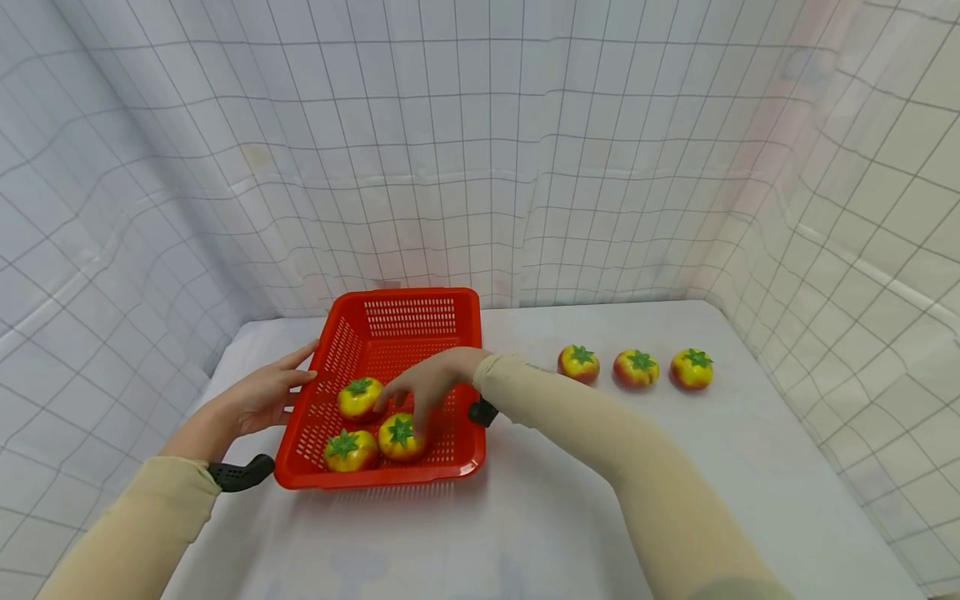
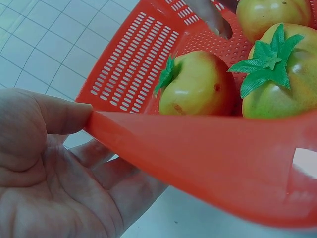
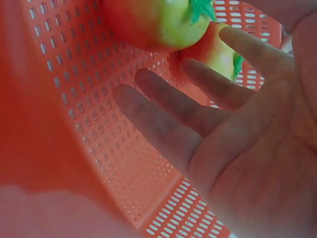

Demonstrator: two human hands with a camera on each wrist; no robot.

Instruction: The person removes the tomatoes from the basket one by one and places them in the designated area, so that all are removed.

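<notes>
"Where does the red plastic basket [image 1: 408,292] sit?"

"On the white bench [image 1: 585,500], toward its far left corner, with the basket's far wall close to the bench's far edge"

"And what lies inside?"

"An artificial tomato [image 1: 360,399], yellow and red with a green leafy top, is near the left wall. A second tomato [image 1: 351,452] sits in the near left corner, and a third tomato [image 1: 397,447] is just beside it, by the near wall"

"What about the left hand [image 1: 258,402]?"

"It grips the basket's left rim, thumb on the lip, the other fingers clamped below it on the outside"

"The right hand [image 1: 437,377]?"

"It reaches down inside the basket, palm down, fingers spread apart and holding nothing. From the head view its blurred thumb overlaps the right side of the third tomato; I cannot tell whether they touch"

"Any more fruit?"

"A fourth tomato [image 1: 578,365], a fifth tomato [image 1: 636,370] and a sixth tomato [image 1: 692,370] stand in a row on the bench, right of the basket, slightly apart, the sixth nearest the far right corner"

"And around the bench?"

"White cloth with a dark grid [image 1: 487,150] hangs beyond the far edge and along both sides"
</notes>
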